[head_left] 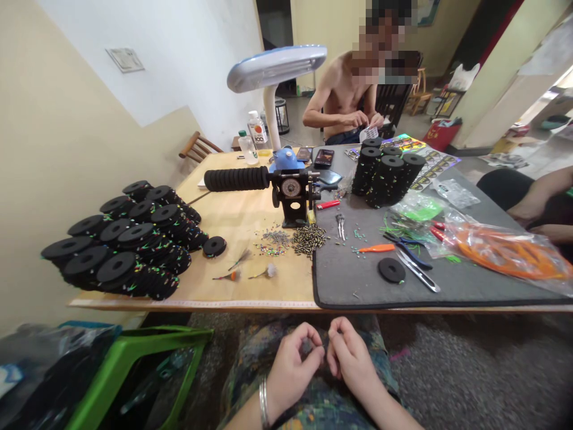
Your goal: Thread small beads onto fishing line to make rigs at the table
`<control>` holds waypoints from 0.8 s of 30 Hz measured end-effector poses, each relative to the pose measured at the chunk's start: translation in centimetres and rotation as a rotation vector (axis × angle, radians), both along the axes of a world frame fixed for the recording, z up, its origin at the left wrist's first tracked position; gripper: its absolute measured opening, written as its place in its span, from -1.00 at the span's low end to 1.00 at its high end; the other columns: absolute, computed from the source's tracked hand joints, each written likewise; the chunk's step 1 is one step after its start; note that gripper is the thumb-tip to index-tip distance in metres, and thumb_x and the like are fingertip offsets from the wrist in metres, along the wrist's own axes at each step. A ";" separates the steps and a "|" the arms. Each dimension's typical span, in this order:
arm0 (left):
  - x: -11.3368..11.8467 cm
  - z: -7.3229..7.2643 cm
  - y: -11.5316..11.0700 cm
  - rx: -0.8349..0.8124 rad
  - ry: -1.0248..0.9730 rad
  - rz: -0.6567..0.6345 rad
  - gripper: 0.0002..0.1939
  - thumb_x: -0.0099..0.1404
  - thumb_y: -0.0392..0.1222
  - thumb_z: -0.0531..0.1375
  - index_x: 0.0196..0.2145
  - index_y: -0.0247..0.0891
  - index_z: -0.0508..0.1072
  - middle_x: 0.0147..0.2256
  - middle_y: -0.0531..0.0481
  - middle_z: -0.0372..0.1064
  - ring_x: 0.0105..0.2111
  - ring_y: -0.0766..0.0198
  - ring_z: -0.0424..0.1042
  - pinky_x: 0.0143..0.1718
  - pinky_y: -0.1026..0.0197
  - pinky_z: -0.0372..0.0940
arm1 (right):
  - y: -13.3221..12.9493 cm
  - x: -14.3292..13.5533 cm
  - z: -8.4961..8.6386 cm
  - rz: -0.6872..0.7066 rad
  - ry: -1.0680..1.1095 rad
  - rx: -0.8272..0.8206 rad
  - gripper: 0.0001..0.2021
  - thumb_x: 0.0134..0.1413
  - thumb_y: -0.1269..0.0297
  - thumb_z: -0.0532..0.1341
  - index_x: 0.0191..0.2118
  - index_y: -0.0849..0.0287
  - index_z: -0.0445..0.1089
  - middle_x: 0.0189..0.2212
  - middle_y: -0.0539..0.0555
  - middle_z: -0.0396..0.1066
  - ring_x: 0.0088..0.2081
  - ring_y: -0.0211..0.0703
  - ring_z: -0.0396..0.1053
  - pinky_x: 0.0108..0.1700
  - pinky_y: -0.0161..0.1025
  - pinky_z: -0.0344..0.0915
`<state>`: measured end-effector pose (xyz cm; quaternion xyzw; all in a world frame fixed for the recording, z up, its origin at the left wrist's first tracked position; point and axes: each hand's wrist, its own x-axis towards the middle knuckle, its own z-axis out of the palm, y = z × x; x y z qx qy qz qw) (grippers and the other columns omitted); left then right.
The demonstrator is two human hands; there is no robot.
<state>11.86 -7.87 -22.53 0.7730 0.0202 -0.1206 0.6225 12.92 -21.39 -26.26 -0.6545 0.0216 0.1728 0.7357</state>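
Observation:
Both hands are low over the patterned cloth on my lap (pixel 253 352), in front of the table edge. My left hand (pixel 295 364), with silvery bangles at the wrist, is curled with thumb and fingertips drawn together. My right hand (pixel 349 355) is beside it, its fingers folded against the thumb. A small gap separates the hands. Anything between the fingers is too small to make out. Beyond them on the table lie three small feathery pieces (pixel 269 270), a single black foam disc (pixel 391 270) on the grey mat (pixel 349 280) and a silver utility knife (pixel 418 272).
Stacked black foam spools (pixel 120 266) crowd the left; more spools (pixel 391 161) stand at back right. A black-handled winding device (pixel 290 191) and a lamp (pixel 277 65) stand mid-table near loose beads (pixel 308 239). Another person (pixel 344 89) sits opposite; a green stool (pixel 102 370) is left.

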 end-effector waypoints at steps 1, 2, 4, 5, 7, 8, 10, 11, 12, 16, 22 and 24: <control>0.0 -0.1 0.0 -0.002 0.005 0.001 -0.93 0.14 -0.37 0.12 -0.46 -0.24 0.31 -0.53 0.09 0.29 -0.51 0.31 0.31 -0.44 0.30 0.19 | 0.0 0.0 0.0 -0.004 -0.004 -0.009 -0.72 0.21 -0.03 0.00 -0.36 0.07 0.07 -0.84 -0.28 0.09 -0.79 -0.39 -0.05 -0.71 -0.45 -0.06; 0.0 -0.3 0.0 -0.002 0.009 0.002 -0.93 0.14 -0.37 0.11 -0.45 -0.24 0.32 -0.54 0.09 0.30 -0.51 0.30 0.32 -0.45 0.30 0.20 | 0.0 0.0 0.0 -0.007 -0.008 -0.016 -0.71 0.21 -0.03 0.00 -0.36 0.07 0.07 -0.84 -0.28 0.09 -0.79 -0.38 -0.04 -0.70 -0.45 -0.05; 0.0 -0.5 0.0 0.011 0.010 0.003 -0.92 0.14 -0.37 0.10 -0.45 -0.25 0.32 -0.54 0.08 0.31 -0.51 0.29 0.34 -0.44 0.30 0.21 | -0.1 0.1 0.1 -0.012 -0.018 -0.029 -0.71 0.22 -0.04 -0.01 -0.35 0.07 0.07 -0.84 -0.27 0.09 -0.78 -0.38 -0.03 -0.69 -0.44 -0.03; 0.0 -0.5 0.1 0.021 0.010 0.002 -0.92 0.14 -0.37 0.10 -0.45 -0.25 0.33 -0.54 0.07 0.32 -0.51 0.29 0.34 -0.44 0.29 0.21 | -0.1 0.1 0.1 -0.013 -0.022 -0.034 -0.71 0.22 -0.04 -0.01 -0.35 0.07 0.07 -0.83 -0.27 0.09 -0.78 -0.37 -0.03 -0.69 -0.44 -0.03; -0.1 -0.5 0.1 0.042 0.005 -0.004 -0.92 0.13 -0.38 0.10 -0.45 -0.25 0.33 -0.54 0.06 0.34 -0.51 0.28 0.35 -0.44 0.29 0.22 | -0.1 0.1 0.1 -0.013 -0.028 -0.042 -0.71 0.21 -0.05 -0.02 -0.34 0.07 0.06 -0.83 -0.27 0.09 -0.78 -0.37 -0.02 -0.69 -0.43 -0.02; 0.0 -0.5 0.1 0.052 -0.001 -0.007 -0.92 0.12 -0.38 0.10 -0.46 -0.25 0.34 -0.54 0.06 0.35 -0.51 0.27 0.36 -0.44 0.29 0.22 | -0.1 0.1 0.1 -0.014 -0.030 -0.046 -0.70 0.21 -0.06 -0.02 -0.34 0.07 0.06 -0.83 -0.27 0.09 -0.78 -0.36 -0.02 -0.68 -0.43 -0.02; 0.0 -0.4 0.1 0.072 -0.010 -0.008 -0.91 0.11 -0.40 0.10 -0.46 -0.25 0.34 -0.54 0.05 0.37 -0.51 0.27 0.37 -0.43 0.28 0.23 | -0.1 0.2 0.1 -0.015 -0.033 -0.057 -0.70 0.21 -0.07 -0.03 -0.34 0.07 0.06 -0.83 -0.27 0.09 -0.78 -0.36 -0.01 -0.68 -0.42 -0.01; 0.0 -0.4 0.0 0.079 -0.013 -0.007 -0.91 0.10 -0.40 0.10 -0.47 -0.25 0.35 -0.54 0.05 0.37 -0.51 0.27 0.37 -0.43 0.29 0.23 | -0.1 0.2 0.1 -0.015 -0.037 -0.065 -0.70 0.21 -0.07 -0.03 -0.34 0.07 0.06 -0.83 -0.27 0.10 -0.78 -0.36 -0.01 -0.68 -0.42 0.00; 0.1 -0.3 0.0 0.085 -0.014 -0.008 -0.91 0.10 -0.40 0.10 -0.47 -0.25 0.35 -0.55 0.05 0.38 -0.51 0.27 0.37 -0.43 0.29 0.23 | -0.1 0.2 0.2 -0.017 -0.040 -0.074 -0.69 0.21 -0.07 -0.03 -0.35 0.07 0.06 -0.82 -0.26 0.10 -0.77 -0.35 0.00 -0.67 -0.41 0.00; 0.2 -0.3 0.0 0.106 -0.022 -0.005 -0.92 0.10 -0.38 0.11 -0.48 -0.26 0.36 -0.54 0.04 0.39 -0.51 0.28 0.37 -0.43 0.29 0.23 | -0.1 0.2 0.5 -0.026 -0.053 -0.094 -0.69 0.21 -0.07 -0.03 -0.35 0.07 0.06 -0.80 -0.25 0.10 -0.75 -0.35 0.01 -0.66 -0.41 0.00; 0.2 -0.2 -0.1 0.136 -0.044 0.023 -0.91 0.07 -0.38 0.12 -0.52 -0.26 0.38 -0.57 0.06 0.35 -0.54 0.31 0.31 -0.46 0.32 0.18 | 0.0 0.0 0.6 -0.012 -0.081 -0.124 -0.68 0.22 -0.08 -0.05 -0.34 0.08 0.07 -0.77 -0.23 0.11 -0.72 -0.33 0.03 -0.63 -0.39 -0.01; 0.3 -0.1 -0.2 0.141 -0.052 0.039 -0.91 0.08 -0.36 0.13 -0.53 -0.27 0.39 -0.58 0.08 0.33 -0.56 0.33 0.27 -0.49 0.33 0.15 | 0.0 -0.1 0.6 -0.003 -0.087 -0.123 -0.67 0.23 -0.09 -0.05 -0.33 0.07 0.07 -0.76 -0.23 0.11 -0.72 -0.33 0.02 -0.62 -0.38 0.00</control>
